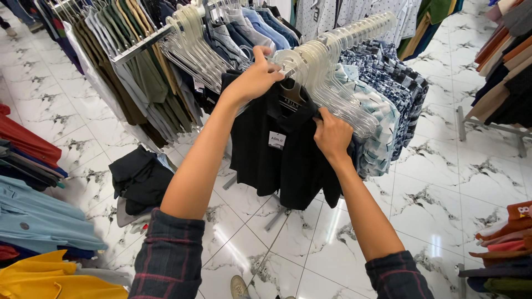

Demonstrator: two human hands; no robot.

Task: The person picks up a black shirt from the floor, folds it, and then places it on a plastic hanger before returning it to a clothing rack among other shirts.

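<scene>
Nearest the camera, two rolled plaid sleeves are cut off by the bottom edge, and below the black shirt a shoe toe pokes into view, the rest of it out of frame. To the lower left of the shirt a yellow garment and pale blue folded clothes are only partly visible.

The black shirt hangs on the slanted metal rail, in front of the other garments, its lower hem dropping toward the white marble floor. A small white tag sits on its chest (the print is left unread). The hanger carrying it is mostly covered by the collar and the hand above.

The right hand grips the shirt at its right shoulder, fingers curled closed into the dark fabric, with the fingertips buried and not visible. The left hand is at the top of the shirt, fingers bent down over the collar and hanger neck, thumb raised; whether it actually pinches the hook is hidden by the hand itself.

Left of the shirt a dark heap of clothes lies on the floor. Right of it hang blue-and-white patterned shirts under a row of clear plastic hangers. Behind the shirt, olive and grey garments fill the rail, their far ends cut off at the top.
</scene>
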